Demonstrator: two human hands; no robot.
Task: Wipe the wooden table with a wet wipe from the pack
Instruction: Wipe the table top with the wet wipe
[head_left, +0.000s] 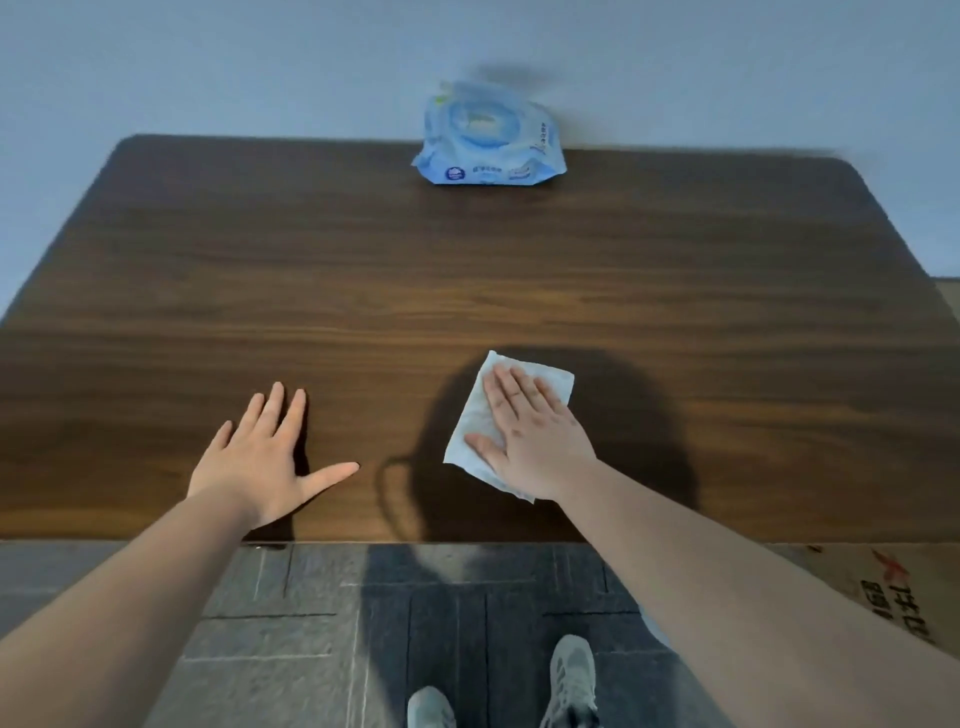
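A dark wooden table (467, 270) fills the middle of the view. A white wet wipe (480, 415) lies spread on it near the front edge, right of centre. My right hand (535, 441) presses flat on the wipe, palm down with fingers together, and covers its right half. My left hand (265, 457) rests palm down on the bare wood to the left, fingers spread and holding nothing. The blue wet wipe pack (488, 137) stands at the table's far edge against the wall, its lid shut.
A pale wall runs behind the table. Grey tiled floor (311, 623) and my two shoes (571, 680) show below the front edge. A cardboard box (904, 587) with printed lettering sits at the lower right beside the table.
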